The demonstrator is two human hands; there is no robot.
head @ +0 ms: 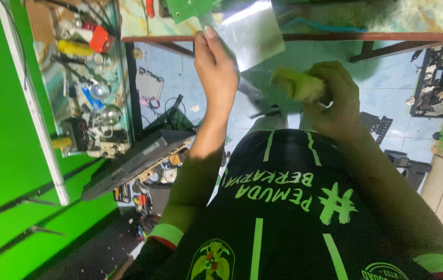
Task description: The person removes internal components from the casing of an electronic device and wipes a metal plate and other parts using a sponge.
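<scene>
My left hand [215, 67] is raised and grips a shiny, thin metal sheet [255, 31] by its lower left edge, holding it up in front of a table edge [335, 37]. My right hand [338, 98] is closed around a crumpled yellow cloth [298, 85]. The cloth sits just below and to the right of the sheet, close to it; I cannot tell whether they touch. My dark shirt with green print fills the lower part of the view.
A glass-fronted shelf [84, 88] crowded with tools and small parts stands at the left by a green wall. Below it lies a long black electronic device [133, 161] with its inside exposed. Dismantled black parts [439, 78] lie on the pale tiled floor at right. A green board [190, 8] rests on the table.
</scene>
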